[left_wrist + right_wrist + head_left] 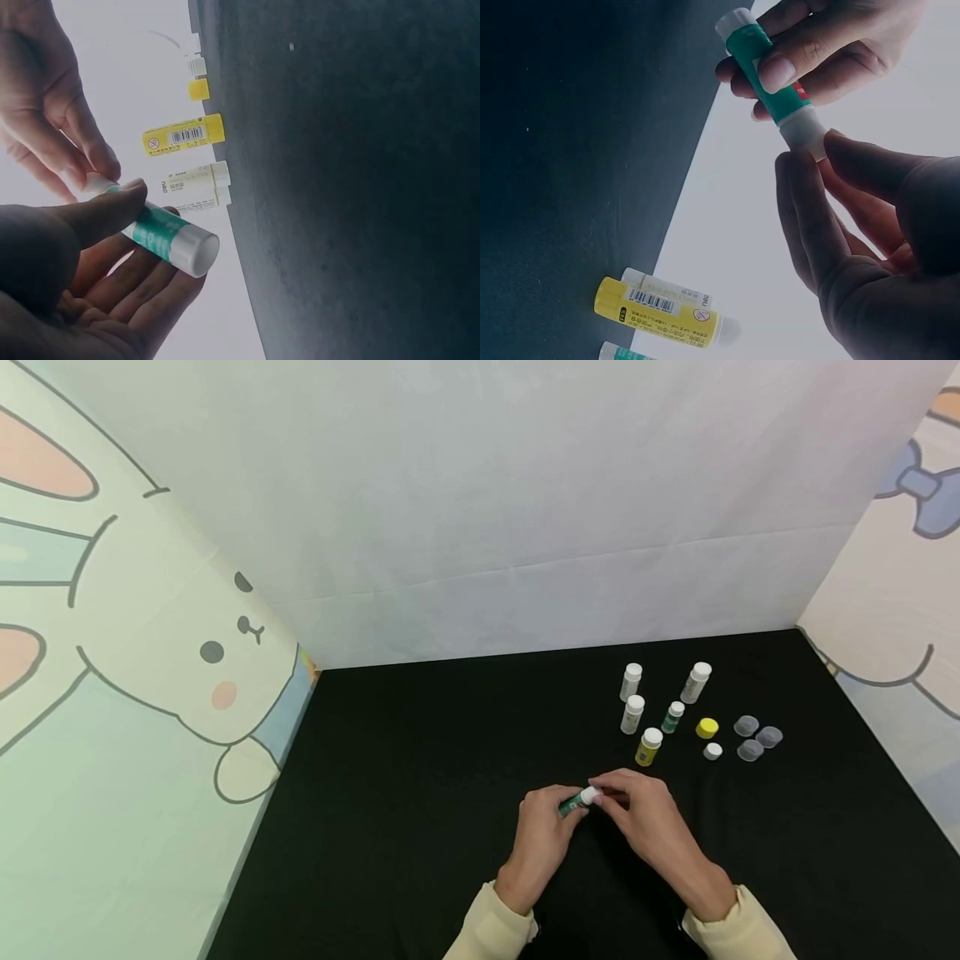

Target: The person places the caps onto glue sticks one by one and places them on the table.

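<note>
A green glue stick (572, 804) with white ends is held tilted above the black table. My left hand (542, 828) grips its green barrel between thumb and fingers, seen closely in the left wrist view, where the glue stick (157, 229) points its white base at the camera. My right hand (647, 817) pinches the white cap (804, 129) at the other end with thumb and fingertips. Beyond the hands a yellow glue stick (648, 748) stands upright with a white cap.
Behind it stand white glue sticks (632, 715) and a small green one (672, 717). To the right lie a yellow cap (707, 728), a white cap (712, 751) and several translucent caps (750, 750). Fabric walls (510, 527) border the black table (420, 752).
</note>
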Demonstrator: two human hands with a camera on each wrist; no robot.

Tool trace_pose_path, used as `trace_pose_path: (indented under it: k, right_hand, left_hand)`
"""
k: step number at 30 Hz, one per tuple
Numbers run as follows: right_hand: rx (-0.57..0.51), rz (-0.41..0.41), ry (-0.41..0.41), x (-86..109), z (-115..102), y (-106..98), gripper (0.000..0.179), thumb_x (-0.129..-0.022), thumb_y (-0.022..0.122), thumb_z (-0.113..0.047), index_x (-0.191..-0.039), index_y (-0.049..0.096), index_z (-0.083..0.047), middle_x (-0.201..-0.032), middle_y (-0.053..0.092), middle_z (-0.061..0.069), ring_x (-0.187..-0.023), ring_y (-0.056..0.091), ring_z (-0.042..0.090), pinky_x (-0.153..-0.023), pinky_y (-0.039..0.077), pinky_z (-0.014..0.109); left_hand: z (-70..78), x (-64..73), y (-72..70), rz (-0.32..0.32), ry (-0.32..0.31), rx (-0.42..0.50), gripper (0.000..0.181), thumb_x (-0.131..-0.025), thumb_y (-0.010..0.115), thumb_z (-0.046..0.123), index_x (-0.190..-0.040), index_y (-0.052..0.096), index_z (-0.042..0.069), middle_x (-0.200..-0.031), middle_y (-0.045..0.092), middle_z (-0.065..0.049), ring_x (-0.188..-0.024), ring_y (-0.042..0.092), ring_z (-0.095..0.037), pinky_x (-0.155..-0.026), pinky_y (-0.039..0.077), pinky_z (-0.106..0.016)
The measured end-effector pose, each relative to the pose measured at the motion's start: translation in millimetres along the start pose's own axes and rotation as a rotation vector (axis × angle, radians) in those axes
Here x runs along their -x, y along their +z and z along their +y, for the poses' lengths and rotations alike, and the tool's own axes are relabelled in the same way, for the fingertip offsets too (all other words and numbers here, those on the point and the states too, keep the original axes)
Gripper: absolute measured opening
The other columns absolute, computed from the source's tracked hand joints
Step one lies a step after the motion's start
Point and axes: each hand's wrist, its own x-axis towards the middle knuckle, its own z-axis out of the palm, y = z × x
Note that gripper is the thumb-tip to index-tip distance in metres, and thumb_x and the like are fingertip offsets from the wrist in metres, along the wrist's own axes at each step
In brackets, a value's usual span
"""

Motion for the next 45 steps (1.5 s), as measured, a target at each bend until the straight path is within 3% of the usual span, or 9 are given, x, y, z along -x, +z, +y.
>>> trace_pose_path:
  k: [10, 19, 27, 35, 40, 45]
  right_hand:
    - [0.009, 0.012, 0.002, -1.6, 2, 3, 0.016, -0.094, 0.078, 0.0, -0.109, 0.081, -0.005, -0.107, 0.078, 0.005, -0.091, 0.075, 0.018, -0.077, 0.062, 0.034]
    - [-0.005, -0.015, 0.039, -2.5, -1, 9, 0.017, -0.093, 0.078, 0.002, -0.109, 0.082, -0.002, -0.106, 0.078, 0.008, -0.092, 0.076, 0.021, -0.078, 0.063, 0.038]
    - [-0.027, 0.051, 0.058, -2.7, -9, 19, 0.015, -0.091, 0.08, 0.003, -0.104, 0.083, -0.005, -0.1, 0.077, 0.005, -0.086, 0.076, 0.017, -0.074, 0.062, 0.03]
    - [-0.08, 0.076, 0.059, -1.6, -5, 25, 0.015, -0.09, 0.079, 0.006, -0.103, 0.082, -0.002, -0.102, 0.078, 0.007, -0.084, 0.076, 0.018, -0.071, 0.06, 0.023]
    - [-0.09, 0.097, 0.041, -2.3, -2, 27, 0.018, -0.09, 0.079, 0.006, -0.106, 0.082, -0.001, -0.099, 0.077, 0.006, -0.082, 0.075, 0.017, -0.07, 0.06, 0.022]
    - [-0.076, 0.089, 0.024, -6.1, -5, 31, 0.021, -0.092, 0.078, 0.005, -0.111, 0.081, -0.002, -0.101, 0.076, 0.006, -0.084, 0.074, 0.016, -0.072, 0.06, 0.025]
  left_hand:
    - [1.3, -0.6, -2.2, -0.01, 0.032, -0.02, 0.016, -0.092, 0.081, 0.008, -0.107, 0.082, 0.012, -0.104, 0.08, 0.001, -0.091, 0.071, -0.002, -0.076, 0.056, -0.018]
    - [-0.8, 2.4, -4.9, 0.009, 0.066, -0.098, 0.009, -0.092, 0.08, 0.008, -0.099, 0.082, 0.013, -0.095, 0.08, 0.0, -0.08, 0.069, 0.001, -0.068, 0.052, -0.012]
    - [-1.5, 4.8, -10.5, 0.09, 0.129, -0.16, 0.012, -0.088, 0.082, 0.005, -0.099, 0.082, 0.011, -0.094, 0.081, -0.002, -0.082, 0.074, -0.006, -0.069, 0.055, -0.014]
    - [-0.5, 3.7, -15.1, 0.076, 0.166, -0.251, 0.006, -0.088, 0.083, 0.008, -0.092, 0.08, 0.012, -0.088, 0.08, -0.001, -0.079, 0.073, -0.006, -0.068, 0.054, -0.014]
    - [0.4, 1.5, -19.4, 0.05, 0.161, -0.232, 0.006, -0.088, 0.083, 0.01, -0.087, 0.078, 0.014, -0.084, 0.078, 0.001, -0.074, 0.07, -0.002, -0.064, 0.051, -0.013]
    - [-0.4, 0.8, -23.2, 0.044, 0.096, -0.206, 0.005, -0.089, 0.083, 0.009, -0.092, 0.081, 0.013, -0.088, 0.08, 0.0, -0.077, 0.071, -0.003, -0.066, 0.054, -0.016]
